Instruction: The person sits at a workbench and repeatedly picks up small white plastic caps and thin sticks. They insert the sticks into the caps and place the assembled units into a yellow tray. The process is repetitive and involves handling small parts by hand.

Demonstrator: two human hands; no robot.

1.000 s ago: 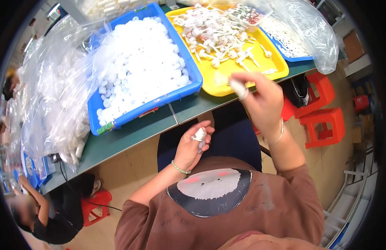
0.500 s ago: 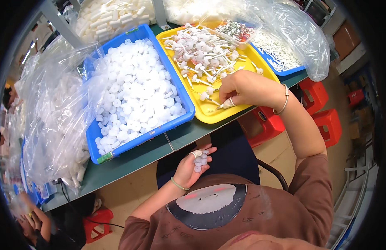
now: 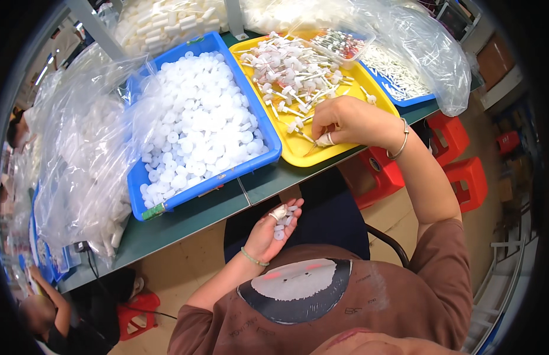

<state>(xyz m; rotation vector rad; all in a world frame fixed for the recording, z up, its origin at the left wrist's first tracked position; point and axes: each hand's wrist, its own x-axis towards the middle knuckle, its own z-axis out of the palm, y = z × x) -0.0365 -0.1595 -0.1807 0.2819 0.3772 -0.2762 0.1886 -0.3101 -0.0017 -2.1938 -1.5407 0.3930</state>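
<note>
My left hand (image 3: 268, 233), palm up near my lap, is closed loosely around several small white plastic discs (image 3: 279, 234) with centre holes. Its thumb has a white wrap. Above the near right part of the yellow tray (image 3: 304, 160), my right hand (image 3: 354, 123) pinches a thin stick piece with wire (image 3: 310, 141); its fingers partly hide it. A pile of similar white sticks fitted with discs and reddish wires (image 3: 292, 71) lies in that tray. To its left, a deep blue bin (image 3: 227, 176) is full of loose white discs (image 3: 197, 118).
Behind the trays are bags of white cylinders (image 3: 174, 26). A clear plastic bag (image 3: 79, 165) bulges left of the bin. Beyond the yellow tray sits a blue tray (image 3: 413, 99) of white sticks. Red stools (image 3: 467, 183) stand at the right. Another person (image 3: 55, 307) sits at lower left.
My left hand has moved slightly up with the discs, its fingers curling in more. My right hand stays over the yellow tray, still pinching, and the wired piece has tilted a little.
</note>
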